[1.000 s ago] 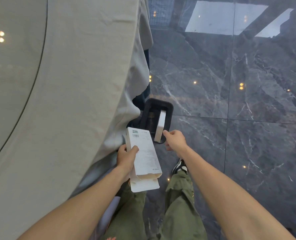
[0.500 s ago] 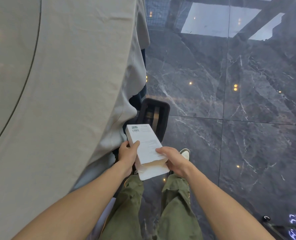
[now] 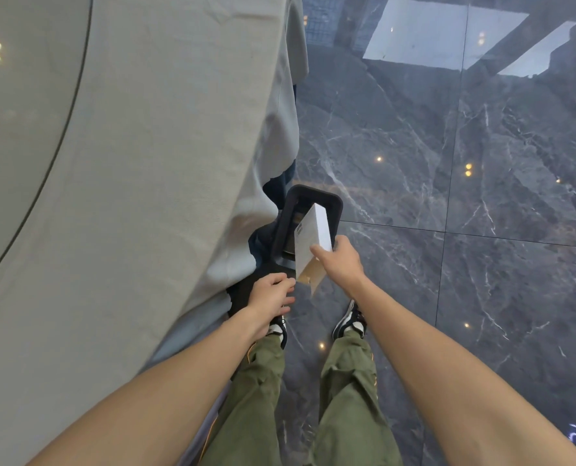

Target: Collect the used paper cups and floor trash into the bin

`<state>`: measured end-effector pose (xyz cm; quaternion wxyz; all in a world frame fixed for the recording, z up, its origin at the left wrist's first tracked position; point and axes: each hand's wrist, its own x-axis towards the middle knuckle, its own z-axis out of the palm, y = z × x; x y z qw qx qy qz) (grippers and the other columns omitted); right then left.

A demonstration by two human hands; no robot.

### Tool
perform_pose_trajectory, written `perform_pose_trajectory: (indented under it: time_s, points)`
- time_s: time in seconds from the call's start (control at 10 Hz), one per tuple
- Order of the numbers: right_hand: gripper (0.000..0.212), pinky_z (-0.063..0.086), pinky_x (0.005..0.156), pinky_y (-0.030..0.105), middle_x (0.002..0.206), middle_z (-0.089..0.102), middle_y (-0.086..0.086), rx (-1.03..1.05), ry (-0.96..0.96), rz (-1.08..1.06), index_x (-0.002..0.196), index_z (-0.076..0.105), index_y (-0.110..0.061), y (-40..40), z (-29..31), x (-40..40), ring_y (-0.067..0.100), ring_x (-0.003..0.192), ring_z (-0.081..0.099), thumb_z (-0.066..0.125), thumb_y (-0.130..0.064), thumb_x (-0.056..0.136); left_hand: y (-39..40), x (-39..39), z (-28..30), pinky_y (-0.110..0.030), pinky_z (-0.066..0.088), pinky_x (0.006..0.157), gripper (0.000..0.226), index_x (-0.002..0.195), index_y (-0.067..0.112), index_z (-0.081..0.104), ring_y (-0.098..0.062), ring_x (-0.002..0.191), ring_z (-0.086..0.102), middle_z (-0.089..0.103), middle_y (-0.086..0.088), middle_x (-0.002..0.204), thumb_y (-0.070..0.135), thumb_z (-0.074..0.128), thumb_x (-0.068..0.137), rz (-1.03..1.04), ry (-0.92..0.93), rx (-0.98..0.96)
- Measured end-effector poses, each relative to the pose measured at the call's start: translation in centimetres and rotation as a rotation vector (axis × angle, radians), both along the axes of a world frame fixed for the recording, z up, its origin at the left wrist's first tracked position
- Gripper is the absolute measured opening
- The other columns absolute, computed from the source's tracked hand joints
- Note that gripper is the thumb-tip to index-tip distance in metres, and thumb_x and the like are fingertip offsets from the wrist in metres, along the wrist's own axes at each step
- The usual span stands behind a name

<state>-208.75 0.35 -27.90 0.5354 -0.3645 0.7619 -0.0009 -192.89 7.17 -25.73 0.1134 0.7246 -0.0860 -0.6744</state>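
A black rectangular bin (image 3: 335, 205) stands on the dark marble floor beside the table's cloth. My right hand (image 3: 342, 262) grips a white cardboard box (image 3: 313, 235) with an open brown end, holding it tilted over the bin's mouth with its far end above the opening. My left hand (image 3: 269, 295) hovers below the box near the bin's front edge, fingers loosely curled and holding nothing. The bin's inside is mostly hidden by the box.
A large round table draped in a grey cloth (image 3: 145, 196) fills the left side, hanging close to the bin. Glossy dark marble floor (image 3: 481, 230) stretches to the right. My own legs and shoes (image 3: 350, 321) stand just behind the bin.
The box passed from both hands to my right hand alone and moved forward over the bin. My left hand let go and dropped lower.
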Motion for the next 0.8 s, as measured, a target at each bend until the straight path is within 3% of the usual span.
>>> perform_pose_trajectory:
  time_s: [0.1, 0.2, 0.3, 0.4, 0.5, 0.6, 0.8]
  points:
    - [0.062, 0.048, 0.081, 0.034, 0.136, 0.060, 0.007, 0.009, 0.005, 0.027, 0.145, 0.046, -0.009, -0.5, 0.2, 0.3, 0.027, 0.116, 0.063, 0.059, -0.046, 0.096, -0.4, 0.2, 0.0, -0.033, 0.060, 0.086, 0.048, 0.144, 0.016, 0.055, -0.023, 0.105, 0.072, 0.070, -0.007, 0.119, 0.027, 0.063, 0.099, -0.011, -0.017, -0.014]
    - [0.053, 0.044, 0.092, 0.034, 0.142, 0.060, 0.009, 0.043, 0.022, 0.061, 0.144, 0.052, -0.009, -0.4, 0.7, 0.0, 0.028, 0.126, 0.058, 0.057, -0.037, 0.099, -1.0, 0.3, 0.7, -0.040, 0.056, 0.100, 0.052, 0.146, 0.017, 0.054, -0.026, 0.114, 0.069, 0.069, -0.006, 0.124, 0.027, 0.064, 0.096, -0.105, -0.106, -0.055]
    - [0.050, 0.044, 0.103, 0.037, 0.146, 0.059, 0.009, 0.082, 0.020, 0.212, 0.146, 0.054, -0.011, 0.6, 2.4, -0.5, 0.029, 0.132, 0.056, 0.055, -0.033, 0.100, -1.7, 0.4, 2.5, -0.033, 0.043, 0.106, 0.058, 0.152, 0.018, 0.046, -0.024, 0.134, 0.055, 0.057, -0.006, 0.146, 0.028, 0.061, 0.097, -0.393, -0.224, -0.154]
    - [0.053, 0.044, 0.108, 0.038, 0.150, 0.056, 0.008, 0.085, 0.028, 0.330, 0.150, 0.051, -0.012, 1.2, 3.7, -0.8, 0.028, 0.136, 0.053, 0.055, -0.032, 0.101, -2.6, 0.5, 3.7, -0.036, 0.040, 0.110, 0.061, 0.155, 0.017, 0.040, -0.025, 0.141, 0.047, 0.048, -0.006, 0.155, 0.030, 0.059, 0.099, -0.542, -0.276, -0.221]
    - [0.054, 0.045, 0.109, 0.040, 0.150, 0.056, 0.008, 0.051, 0.050, 0.393, 0.150, 0.050, -0.012, 1.1, 5.4, -0.9, 0.028, 0.136, 0.054, 0.055, -0.034, 0.100, -3.6, 0.5, 5.0, -0.040, 0.042, 0.111, 0.063, 0.155, 0.018, 0.040, -0.028, 0.140, 0.048, 0.047, -0.007, 0.155, 0.034, 0.058, 0.097, -0.677, -0.319, -0.282]
    - [0.052, 0.048, 0.107, 0.044, 0.145, 0.059, 0.010, 0.016, 0.072, 0.455, 0.146, 0.052, -0.014, 1.0, 7.6, -1.2, 0.031, 0.131, 0.056, 0.055, -0.036, 0.099, -4.4, 0.3, 6.7, -0.050, 0.049, 0.103, 0.057, 0.144, 0.021, 0.051, -0.033, 0.128, 0.055, 0.057, -0.010, 0.141, 0.039, 0.056, 0.090, -0.851, -0.388, -0.338]
    - [0.057, 0.035, 0.115, 0.058, 0.150, 0.051, 0.009, -0.009, 0.229, 0.781, 0.149, 0.048, -0.022, 1.6, 10.8, -1.8, 0.036, 0.142, 0.041, 0.051, -0.048, 0.098, -4.3, -0.3, 9.5, -0.050, 0.045, 0.104, 0.054, 0.140, 0.020, 0.049, -0.034, 0.133, 0.049, 0.052, -0.011, 0.141, 0.041, 0.057, 0.091, -1.106, -0.496, -0.386]
